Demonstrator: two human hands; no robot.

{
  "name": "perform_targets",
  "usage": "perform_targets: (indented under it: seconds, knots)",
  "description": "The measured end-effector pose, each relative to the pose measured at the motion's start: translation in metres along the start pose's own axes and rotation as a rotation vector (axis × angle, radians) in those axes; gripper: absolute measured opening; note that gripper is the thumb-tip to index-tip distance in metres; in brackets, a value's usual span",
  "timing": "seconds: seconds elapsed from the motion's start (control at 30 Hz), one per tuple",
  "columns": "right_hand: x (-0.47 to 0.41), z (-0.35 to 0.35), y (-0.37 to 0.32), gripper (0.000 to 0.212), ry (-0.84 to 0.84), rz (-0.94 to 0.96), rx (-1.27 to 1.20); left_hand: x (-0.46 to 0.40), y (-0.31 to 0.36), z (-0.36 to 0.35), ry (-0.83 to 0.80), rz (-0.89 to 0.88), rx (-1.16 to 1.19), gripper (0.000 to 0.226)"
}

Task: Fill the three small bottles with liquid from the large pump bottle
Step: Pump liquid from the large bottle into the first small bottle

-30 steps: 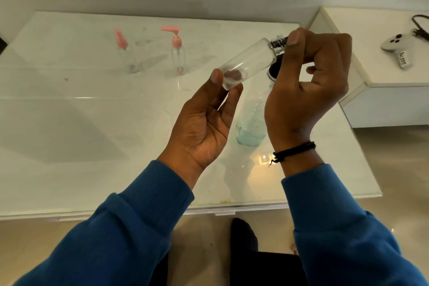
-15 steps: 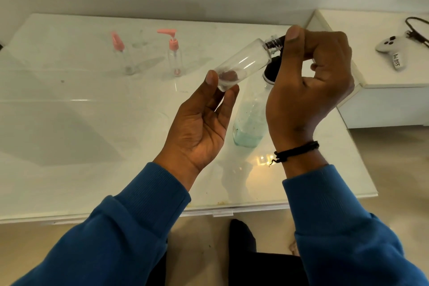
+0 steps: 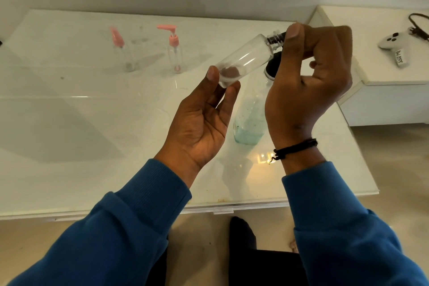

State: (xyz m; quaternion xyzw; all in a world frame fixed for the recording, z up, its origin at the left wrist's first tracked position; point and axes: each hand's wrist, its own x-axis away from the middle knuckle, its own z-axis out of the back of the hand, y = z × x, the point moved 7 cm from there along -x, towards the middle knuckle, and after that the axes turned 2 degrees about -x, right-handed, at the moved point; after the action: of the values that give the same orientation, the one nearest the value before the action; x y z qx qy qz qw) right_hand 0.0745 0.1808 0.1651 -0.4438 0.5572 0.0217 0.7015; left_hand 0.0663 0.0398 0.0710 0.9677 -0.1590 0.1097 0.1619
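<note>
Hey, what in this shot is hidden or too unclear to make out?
- Head view: small clear bottle cap, covered by the right hand.
- Large pump bottle pump head, mostly behind that hand.
- Two pink-topped bottles: fill level too small and faint to judge.
- Game controller label: writing too small to read.

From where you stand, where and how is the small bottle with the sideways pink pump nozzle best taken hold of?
Take the small bottle by its clear body, below the pink pump, coming from the near side with thumb and fingers around its flanks. It stands upright on the white table, apart from the other pink-capped bottle, so both flanks are free. The nozzle juts left, so a grip from above would likely be awkward.
</note>
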Motion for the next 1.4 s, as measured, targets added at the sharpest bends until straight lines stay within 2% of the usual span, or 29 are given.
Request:
perform_targets:
  seconds: [0.13,0.27,0.47,0.6,0.8,1.4]
  knots:
    - [0.0,0.0,-0.001,0.029,-0.007,0.016,-0.003,0.0,0.001,0.0,0.003,0.001,0.004,0.056]
    - [-0.006,0.0,-0.004,0.031,0.005,0.01,0.016,0.0,0.001,-0.002,-0.003,-0.005,-0.006,0.048]
    - [-0.002,0.0,-0.003,0.03,-0.016,0.037,0.031,0.001,0.002,0.001,0.002,-0.002,0.015,0.058]
    - [-0.008,0.001,-0.007,0.031,0.009,0.061,0.055,0.0,0.0,-0.002,-0.004,-0.004,-0.009,0.051]
    - [0.0,0.001,-0.002,0.029,-0.007,0.034,0.04,0.001,0.0,0.001,-0.005,0.002,0.011,0.056]
    - [-0.005,0.001,-0.006,0.031,-0.004,0.031,0.053,0.002,0.0,-0.002,-0.011,0.001,-0.008,0.044]
